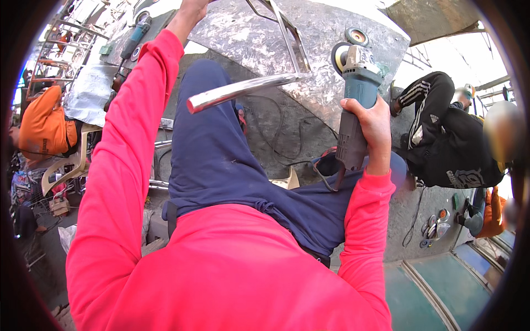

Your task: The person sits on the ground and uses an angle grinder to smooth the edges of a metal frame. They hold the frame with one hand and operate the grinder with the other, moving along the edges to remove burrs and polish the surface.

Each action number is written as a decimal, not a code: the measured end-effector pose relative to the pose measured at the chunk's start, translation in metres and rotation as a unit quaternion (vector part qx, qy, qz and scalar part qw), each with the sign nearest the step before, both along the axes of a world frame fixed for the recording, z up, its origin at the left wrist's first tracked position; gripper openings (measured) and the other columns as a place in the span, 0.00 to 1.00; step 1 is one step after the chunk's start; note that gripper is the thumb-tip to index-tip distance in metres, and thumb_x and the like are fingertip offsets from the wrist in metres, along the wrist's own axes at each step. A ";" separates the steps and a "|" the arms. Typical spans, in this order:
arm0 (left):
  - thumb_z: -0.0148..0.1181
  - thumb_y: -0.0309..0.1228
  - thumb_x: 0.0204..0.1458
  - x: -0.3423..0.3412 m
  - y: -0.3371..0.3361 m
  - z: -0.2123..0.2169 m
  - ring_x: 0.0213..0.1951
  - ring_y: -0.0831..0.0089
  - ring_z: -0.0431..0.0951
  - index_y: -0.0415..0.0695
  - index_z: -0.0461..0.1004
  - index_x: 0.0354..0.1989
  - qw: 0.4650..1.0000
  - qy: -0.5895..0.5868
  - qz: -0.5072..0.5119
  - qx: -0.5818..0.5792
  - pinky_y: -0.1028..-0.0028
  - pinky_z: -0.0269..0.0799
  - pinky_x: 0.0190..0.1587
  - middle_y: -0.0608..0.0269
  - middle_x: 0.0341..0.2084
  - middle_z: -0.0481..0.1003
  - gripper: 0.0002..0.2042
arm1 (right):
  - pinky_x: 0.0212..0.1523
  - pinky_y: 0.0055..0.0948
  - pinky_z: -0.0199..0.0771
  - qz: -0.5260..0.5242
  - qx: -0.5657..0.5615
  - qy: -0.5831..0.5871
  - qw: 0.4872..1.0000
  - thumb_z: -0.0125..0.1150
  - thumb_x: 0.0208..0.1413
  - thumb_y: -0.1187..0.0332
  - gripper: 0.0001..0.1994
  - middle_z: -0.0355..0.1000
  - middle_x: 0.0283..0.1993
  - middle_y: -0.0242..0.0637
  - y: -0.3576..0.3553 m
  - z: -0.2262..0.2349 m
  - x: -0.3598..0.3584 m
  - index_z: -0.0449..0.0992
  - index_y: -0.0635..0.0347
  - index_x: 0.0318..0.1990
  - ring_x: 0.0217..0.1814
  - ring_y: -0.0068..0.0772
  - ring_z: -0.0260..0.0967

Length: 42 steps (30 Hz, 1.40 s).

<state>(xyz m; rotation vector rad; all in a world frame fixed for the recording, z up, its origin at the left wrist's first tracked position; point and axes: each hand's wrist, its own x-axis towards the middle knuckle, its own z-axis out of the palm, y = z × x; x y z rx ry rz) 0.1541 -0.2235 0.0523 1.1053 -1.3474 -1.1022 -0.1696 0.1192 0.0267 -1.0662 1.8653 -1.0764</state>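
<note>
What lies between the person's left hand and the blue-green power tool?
In the head view, part of a shiny metal frame, with a scuffed grey surface behind.

We see glossy, smooth metal on the tubular frame, matt plastic on the grinder, soft matt cloth trousers, and a scuffed, blotchy sheet.

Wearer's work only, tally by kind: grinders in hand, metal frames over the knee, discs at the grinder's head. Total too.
Grinders: 1, a teal and black grinder in the right hand
Frames: 1, a shiny frame near the left hand, whose grip is cut off
Discs: 2, one fitted disc, one loose disc beside it
Total: 4
</note>
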 end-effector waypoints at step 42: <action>0.70 0.22 0.45 0.023 0.155 -0.025 0.76 0.56 0.55 0.56 0.45 0.80 0.870 -0.200 -0.449 0.045 0.58 0.48 0.76 0.54 0.77 0.53 0.54 | 0.37 0.33 0.80 -0.025 -0.039 -0.019 0.999 0.78 0.40 0.62 0.25 0.82 0.34 0.44 0.021 0.008 -0.021 0.79 0.71 0.43 0.33 0.34 0.80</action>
